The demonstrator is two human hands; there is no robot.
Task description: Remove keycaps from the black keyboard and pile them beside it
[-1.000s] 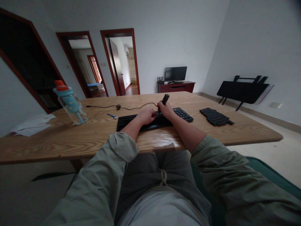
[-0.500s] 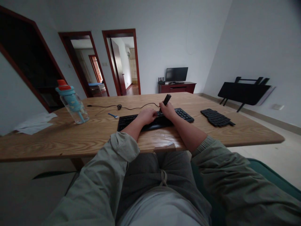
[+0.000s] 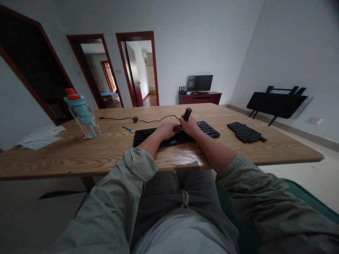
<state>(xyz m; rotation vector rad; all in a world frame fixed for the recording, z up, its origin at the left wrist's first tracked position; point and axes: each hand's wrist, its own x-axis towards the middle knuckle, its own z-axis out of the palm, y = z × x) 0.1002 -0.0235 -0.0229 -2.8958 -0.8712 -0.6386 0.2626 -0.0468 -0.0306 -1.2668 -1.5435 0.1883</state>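
A black keyboard (image 3: 211,130) lies near the front edge of the table, its cable running out at the back. My right hand (image 3: 189,125) is wrapped round an upright black handle (image 3: 188,114) over the keyboard's middle; the tool's lower end is hidden by my fingers. Just left of it, my left hand (image 3: 167,129) is closed with curled fingers low over the keys. What it may hold between the fingertips cannot be seen. To the left of the keyboard is a small blue brush (image 3: 128,129) with a pale end.
Rows of loose black keycaps (image 3: 246,132) lie on the right of the wooden table (image 3: 111,155). On the left stand a clear bottle (image 3: 84,120) with a blue and red lid and some white tissue (image 3: 41,137). A black cable (image 3: 153,122) with a knot stretches behind the keyboard.
The black handle has tipped slightly, its top now a little lower and turned more toward me. Both hands stay at the same spot on the keyboard; the view has shifted slightly.
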